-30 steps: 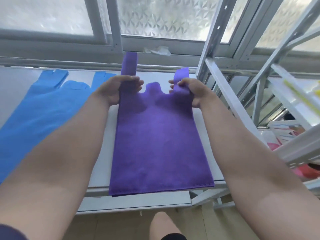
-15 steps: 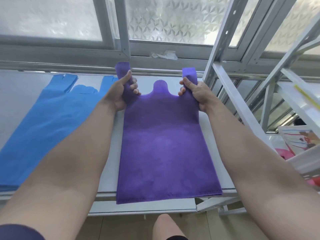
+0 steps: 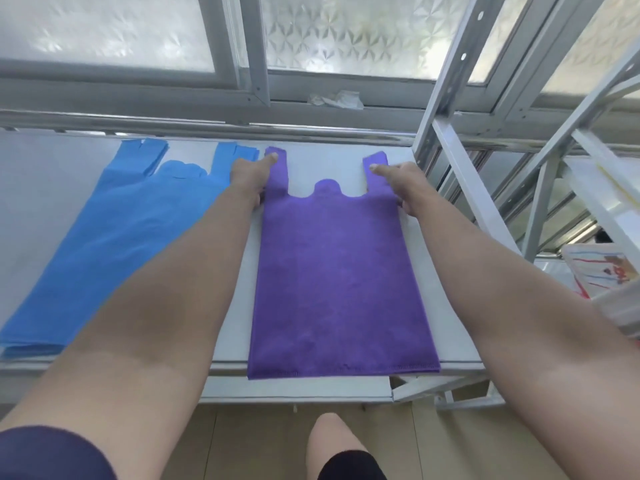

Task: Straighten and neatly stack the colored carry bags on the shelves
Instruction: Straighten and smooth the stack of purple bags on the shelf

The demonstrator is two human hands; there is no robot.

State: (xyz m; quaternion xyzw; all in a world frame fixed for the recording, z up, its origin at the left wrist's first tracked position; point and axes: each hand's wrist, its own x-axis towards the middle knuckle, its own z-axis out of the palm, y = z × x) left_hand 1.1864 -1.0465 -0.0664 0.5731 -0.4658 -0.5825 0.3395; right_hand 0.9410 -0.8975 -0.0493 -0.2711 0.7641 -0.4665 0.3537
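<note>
The left hand (image 3: 251, 174) and right hand (image 3: 398, 181) are each pinching one handle of the purple carry bag (image 3: 339, 289) at its outer edge, thumbs lying along the top. The bag is lying flat on the white shelf (image 3: 329, 161), stretching from the hands back toward the person. Blue carry bags (image 3: 121, 237) are lying stacked just left of the left hand.

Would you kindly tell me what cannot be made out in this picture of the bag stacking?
Head view only:
Left hand and right hand: their backs hide most fingers, so pinching or pressing the purple bag is unclear.
Blue bags: left forearm covers part; count unreadable.
Printed sheet: cut off by the right edge.
Crumpled scrap on the sill: too small to identify.
</note>
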